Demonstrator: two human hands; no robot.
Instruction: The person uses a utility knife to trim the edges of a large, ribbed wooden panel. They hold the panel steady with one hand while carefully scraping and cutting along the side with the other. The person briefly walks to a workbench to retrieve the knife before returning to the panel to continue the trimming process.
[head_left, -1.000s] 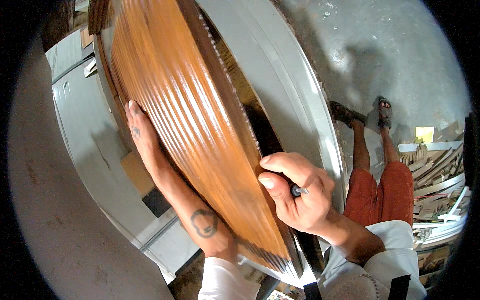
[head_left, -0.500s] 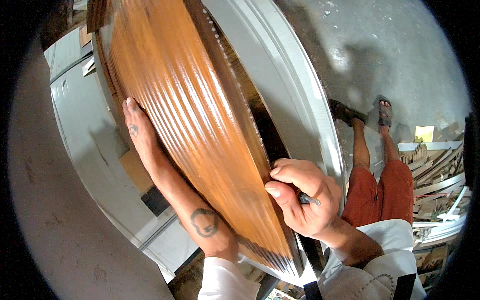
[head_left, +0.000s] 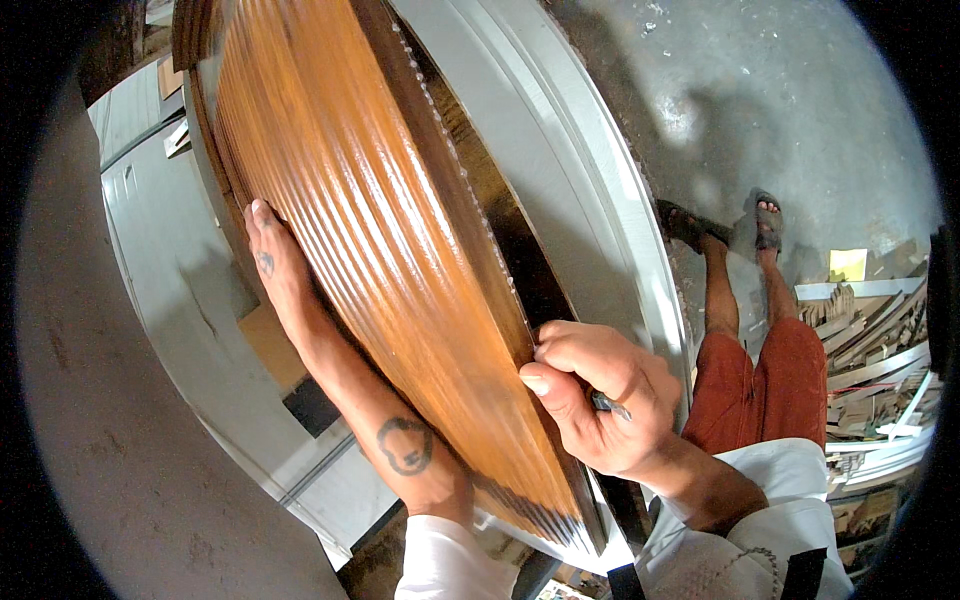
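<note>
Brown ribbed panel [head_left: 340, 180] touches the left hand [head_left: 279, 270] (tattooed).

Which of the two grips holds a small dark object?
The right grip, curled around the dark object; the left grip lies along the brown board, showing no such object.
</note>
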